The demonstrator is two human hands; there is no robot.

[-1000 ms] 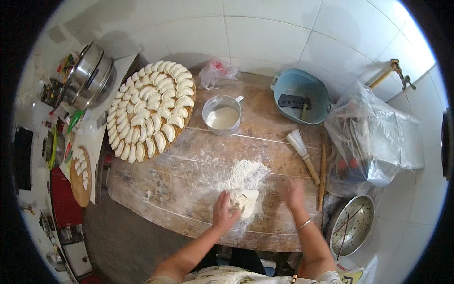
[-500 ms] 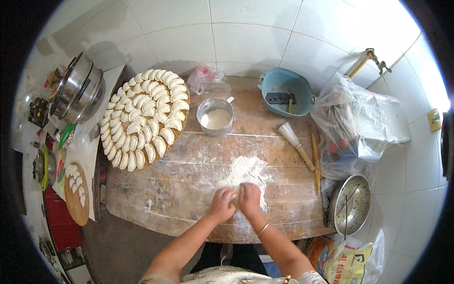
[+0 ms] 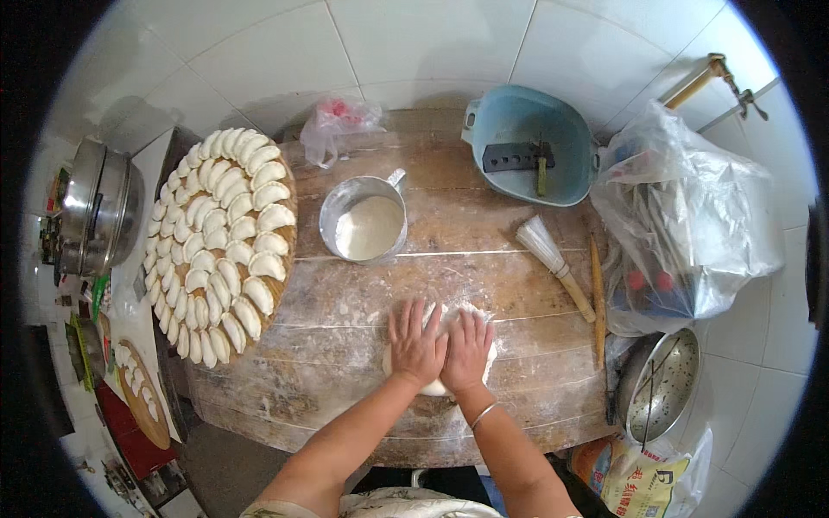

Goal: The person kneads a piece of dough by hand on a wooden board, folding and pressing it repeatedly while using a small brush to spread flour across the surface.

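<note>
Dough (image 3: 436, 386) sits under my left hand (image 3: 416, 343) and right hand (image 3: 467, 350). Both lie flat and wide on it, side by side, on the near bench (image 3: 345, 311).

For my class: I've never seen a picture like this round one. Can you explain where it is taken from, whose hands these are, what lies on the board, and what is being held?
The picture comes from a wide fisheye camera worn on a person's head, looking down, so straight edges bend near the rim. The two bare arms coming in from below belong to that person. The left hand and right hand lie flat, side by side, pressing on a lump of dough on a floury wooden board; nothing is gripped. Also on the board: a round tray of dumplings, a metal cup of flour, a small brush, a thin rolling pin and a blue basin. A metal colander sits at the right.
</note>
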